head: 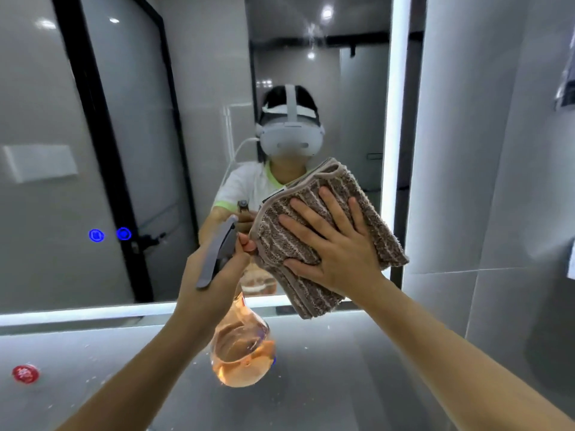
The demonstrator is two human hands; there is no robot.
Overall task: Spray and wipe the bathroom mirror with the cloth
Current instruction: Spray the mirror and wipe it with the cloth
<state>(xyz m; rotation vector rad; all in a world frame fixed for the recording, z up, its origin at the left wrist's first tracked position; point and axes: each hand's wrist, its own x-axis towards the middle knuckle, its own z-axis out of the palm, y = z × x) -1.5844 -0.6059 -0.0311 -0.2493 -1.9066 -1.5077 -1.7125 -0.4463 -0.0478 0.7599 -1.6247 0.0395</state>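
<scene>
The cloth (323, 234) sits right of centre in the frame, pressed flat against the lower right part of the mirror (155, 150) by the right hand (329, 241). That hand is fully open, fingers spread, palm on the fabric; it pins the cloth and does not grip it. The cloth is a folded, ribbed terry pile: soft, light and limp. Its lower folds hang free below the palm, so it probably slumps if pressure eases. Apply an open palm over the middle of the folded stack; this appears to keep the layers together.

The left hand (214, 269) is closed round the neck of the spray bottle (242, 346), centre of the frame, with the grey trigger (217, 253) lying over its back. The bottle is clear plastic, partly filled with orange liquid, hanging above the surface (357, 384). Judge it bottom-heavy and possibly slippery when wet; hold it at the neck under the trigger head.
</scene>
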